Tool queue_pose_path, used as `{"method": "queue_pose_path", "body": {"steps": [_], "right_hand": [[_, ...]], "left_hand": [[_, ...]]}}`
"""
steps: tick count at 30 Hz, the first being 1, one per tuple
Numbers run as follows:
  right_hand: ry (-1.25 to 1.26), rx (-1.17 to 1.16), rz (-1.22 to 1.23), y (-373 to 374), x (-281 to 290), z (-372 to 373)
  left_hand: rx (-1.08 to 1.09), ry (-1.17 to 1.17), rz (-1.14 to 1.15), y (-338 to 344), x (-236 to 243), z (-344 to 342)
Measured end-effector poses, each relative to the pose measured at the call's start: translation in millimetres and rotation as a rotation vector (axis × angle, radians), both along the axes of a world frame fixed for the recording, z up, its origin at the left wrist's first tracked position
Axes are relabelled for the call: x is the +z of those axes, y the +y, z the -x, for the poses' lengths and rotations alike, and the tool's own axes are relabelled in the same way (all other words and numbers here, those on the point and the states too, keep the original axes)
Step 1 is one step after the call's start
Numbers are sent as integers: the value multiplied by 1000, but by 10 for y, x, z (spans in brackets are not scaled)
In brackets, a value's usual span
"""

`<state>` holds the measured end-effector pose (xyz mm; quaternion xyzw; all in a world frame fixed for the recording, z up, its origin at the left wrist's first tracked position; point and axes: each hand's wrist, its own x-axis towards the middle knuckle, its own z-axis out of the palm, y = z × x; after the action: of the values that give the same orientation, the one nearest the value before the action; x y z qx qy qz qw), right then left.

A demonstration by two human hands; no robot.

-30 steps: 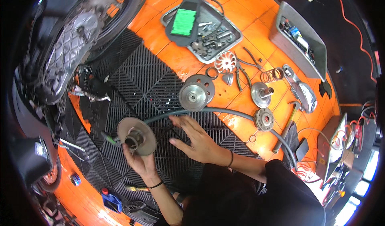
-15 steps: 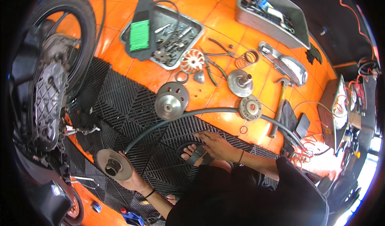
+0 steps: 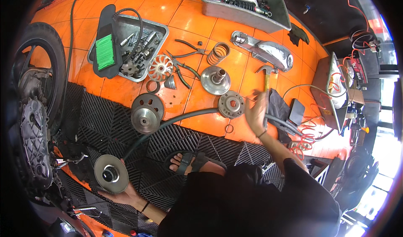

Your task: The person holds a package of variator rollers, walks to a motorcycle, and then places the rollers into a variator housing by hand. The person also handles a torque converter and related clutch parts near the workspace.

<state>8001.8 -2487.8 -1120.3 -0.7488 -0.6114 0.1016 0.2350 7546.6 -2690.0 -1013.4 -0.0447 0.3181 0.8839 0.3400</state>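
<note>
My left hand (image 3: 128, 196) grips a round metal pulley disc (image 3: 101, 175) with a hollow hub, its face turned up, above the black mat. Farther right, my right hand (image 3: 256, 113) reaches over the orange floor with fingers apart, holding nothing. It hovers beside a hammer (image 3: 266, 83), whose handle it partly covers; whether it touches the handle I cannot tell. Just left of that hand lies a round metal plate with holes (image 3: 231, 104), resting by a dark hose (image 3: 180, 117). A thin ring (image 3: 229, 129) lies nearer me.
A shallow metal tray (image 3: 163, 31) holds small parts and a green air filter (image 3: 105, 52). Pliers (image 3: 193, 50), a coil spring (image 3: 218, 53), a shafted disc (image 3: 215, 80) and a gear (image 3: 145, 120) lie about. A grey bin (image 3: 247, 18) stands far back; a partly dismantled motorcycle (image 3: 35, 140) is left.
My right hand has left the spot by my sandalled foot and moved out to the hammer, fingers spreading. The pulley disc has tilted slightly in my left hand. The view has swung right.
</note>
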Motion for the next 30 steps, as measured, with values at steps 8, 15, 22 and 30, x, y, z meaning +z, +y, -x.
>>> {"method": "queue_pose_path", "body": {"steps": [8,15,22,30], "right_hand": [[-1247,615,-468,969,-969,-2154],[168,-66,-50,767,-676,-1793],[-222,96,-289,848,497,-921],[16,750,-208,991,1240,-151]], "left_hand": [[8,-143,266,-246,-532,169],[-128,76,712,-442,-692,119],[-391,241,1054,-776,-1035,33],[-311,784,1544,-974,-808,106]]}}
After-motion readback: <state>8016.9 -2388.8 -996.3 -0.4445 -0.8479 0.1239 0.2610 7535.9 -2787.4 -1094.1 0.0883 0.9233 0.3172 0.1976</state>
